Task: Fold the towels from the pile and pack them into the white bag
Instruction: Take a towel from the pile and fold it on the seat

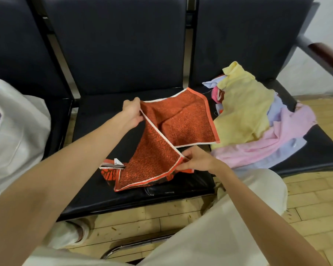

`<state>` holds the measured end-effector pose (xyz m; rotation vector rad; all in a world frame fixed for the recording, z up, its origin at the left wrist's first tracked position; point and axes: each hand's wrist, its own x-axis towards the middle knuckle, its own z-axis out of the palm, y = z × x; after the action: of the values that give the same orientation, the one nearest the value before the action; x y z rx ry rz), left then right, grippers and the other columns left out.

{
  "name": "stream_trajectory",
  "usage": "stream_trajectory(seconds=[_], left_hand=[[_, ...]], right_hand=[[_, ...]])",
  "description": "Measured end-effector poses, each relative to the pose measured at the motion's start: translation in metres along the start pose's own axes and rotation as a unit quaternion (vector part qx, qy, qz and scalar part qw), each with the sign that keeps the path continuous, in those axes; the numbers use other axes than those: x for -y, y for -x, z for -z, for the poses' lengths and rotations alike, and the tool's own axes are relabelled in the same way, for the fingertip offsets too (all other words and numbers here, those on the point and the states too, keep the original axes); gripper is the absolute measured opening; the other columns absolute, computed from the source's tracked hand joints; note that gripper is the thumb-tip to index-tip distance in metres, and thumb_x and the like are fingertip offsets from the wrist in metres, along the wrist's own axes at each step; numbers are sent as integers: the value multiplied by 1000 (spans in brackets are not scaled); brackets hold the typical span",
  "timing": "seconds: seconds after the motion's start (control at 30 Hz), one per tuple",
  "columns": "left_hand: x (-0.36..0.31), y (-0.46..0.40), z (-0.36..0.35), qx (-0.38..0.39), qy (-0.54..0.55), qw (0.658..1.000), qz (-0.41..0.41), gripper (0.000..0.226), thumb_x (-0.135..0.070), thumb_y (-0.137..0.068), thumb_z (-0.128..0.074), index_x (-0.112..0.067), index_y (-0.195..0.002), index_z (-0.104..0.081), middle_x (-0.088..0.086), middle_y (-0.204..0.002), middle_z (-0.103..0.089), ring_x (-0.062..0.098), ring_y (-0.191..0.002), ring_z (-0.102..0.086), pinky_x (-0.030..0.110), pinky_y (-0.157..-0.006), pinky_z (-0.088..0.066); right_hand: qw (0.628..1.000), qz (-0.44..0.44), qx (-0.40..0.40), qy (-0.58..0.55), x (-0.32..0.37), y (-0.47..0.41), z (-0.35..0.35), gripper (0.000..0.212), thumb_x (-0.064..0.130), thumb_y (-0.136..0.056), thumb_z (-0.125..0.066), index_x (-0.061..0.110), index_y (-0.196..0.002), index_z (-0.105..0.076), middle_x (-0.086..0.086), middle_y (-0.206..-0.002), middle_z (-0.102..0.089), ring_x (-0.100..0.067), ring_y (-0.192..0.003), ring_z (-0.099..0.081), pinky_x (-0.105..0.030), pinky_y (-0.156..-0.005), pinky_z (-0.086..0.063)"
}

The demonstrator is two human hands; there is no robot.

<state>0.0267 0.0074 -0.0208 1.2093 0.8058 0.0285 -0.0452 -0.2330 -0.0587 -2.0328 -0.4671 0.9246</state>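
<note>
Pinching opposite corners, the left hand and right hand hold the orange towel above the bench. Its folded edge runs far-left to near-right. The towel pile lies right, the white bag left.

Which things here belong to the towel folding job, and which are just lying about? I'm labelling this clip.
Part of the job:
- orange terry towel with pale edging, gripped by left hand and right hand
- pile of yellow, pink and lilac towels
- white plastic bag

Just there:
- row of dark padded seats
- wooden armrest
- pale tiled floor
</note>
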Motion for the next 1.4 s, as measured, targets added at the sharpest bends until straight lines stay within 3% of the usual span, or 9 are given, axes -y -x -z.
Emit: stream_trajectory(seconds=[0.1, 0.27, 0.4, 0.7, 0.8, 0.9, 1.0, 1.2, 1.4], left_hand=[[-17, -1, 10, -17, -26, 999, -31, 37, -11, -100, -39, 0, -134, -33, 3, -76, -44, 11, -62, -47, 32, -62, -51], [-40, -1, 43, -35, -78, 994, -64, 43, -10, -94, -46, 2, -135, -38, 1, -70, -47, 10, -57, -51, 29, -53, -47], [-23, 11, 77, -46, -82, 994, -63, 12, -8, -93, -49, -2, -102, -53, 4, -72, -53, 14, -61, -57, 31, -56, -51], [55, 32, 163, -48, -214, 975, 46, 5, -6, -86, -59, -2, -83, -57, 15, -77, -57, 19, -61, -62, 33, -50, -57], [63, 39, 174, 16, -351, 931, 94, 11, -9, -90, -56, -2, -82, -61, 13, -73, -61, 16, -52, -63, 30, -48, -56], [53, 30, 172, 74, -550, 819, 144, 17, -14, -90, -54, 0, -93, -64, 12, -80, -69, 20, -63, -69, 30, -56, -57], [35, 5, 148, 44, -669, 739, 60, 21, -18, -89, -55, -1, -91, -68, 10, -85, -71, 18, -71, -68, 28, -60, -56], [14, -64, 72, -62, -532, 839, -93, 26, -27, -91, -62, -5, -104, -66, 13, -99, -69, 25, -92, -67, 37, -81, -56], [19, -108, 34, -140, -454, 873, -110, 36, -29, -91, -63, -2, -115, -61, 14, -115, -64, 24, -107, -60, 27, -82, -45]], right_hand=[[998, -25, -27, 42, -14, -5, 7, 15, 7, -83, -71, 19, -73, -66, 10, -64, -64, -4, -62, -59, -19, -64, -48], [946, 69, -299, -107, 7, -3, 28, 10, 4, -86, -65, 8, -77, -66, -1, -70, -63, -8, -67, -58, -25, -66, -47], [893, 96, -249, -364, 33, 2, 41, 6, 6, -83, -67, 8, -80, -72, -5, -76, -71, -14, -67, -67, -24, -65, -56], [934, 35, -289, -205, 12, -60, 18, 10, 13, -86, -69, 4, -83, -72, -18, -86, -70, -24, -81, -63, -46, -83, -52], [940, 70, -275, -191, 11, -67, 14, 15, 12, -88, -65, 0, -84, -71, -11, -78, -72, -15, -74, -62, -37, -74, -52], [947, 111, -250, -168, 16, -77, 15, 7, 9, -89, -64, 8, -86, -70, 8, -71, -68, 2, -65, -62, -20, -68, -51], [952, 150, -241, -118, 19, -91, 18, 6, 5, -87, -64, 11, -91, -66, 8, -80, -65, 9, -67, -61, -12, -70, -48], [932, 207, -288, -74, 8, -109, 6, 8, 10, -87, -65, 18, -85, -63, 9, -82, -65, -9, -81, -64, -24, -78, -49], [931, 210, -298, 4, 6, -116, 9, 3, 18, -84, -70, 18, -87, -71, 7, -89, -65, -2, -86, -58, -18, -83, -45]])
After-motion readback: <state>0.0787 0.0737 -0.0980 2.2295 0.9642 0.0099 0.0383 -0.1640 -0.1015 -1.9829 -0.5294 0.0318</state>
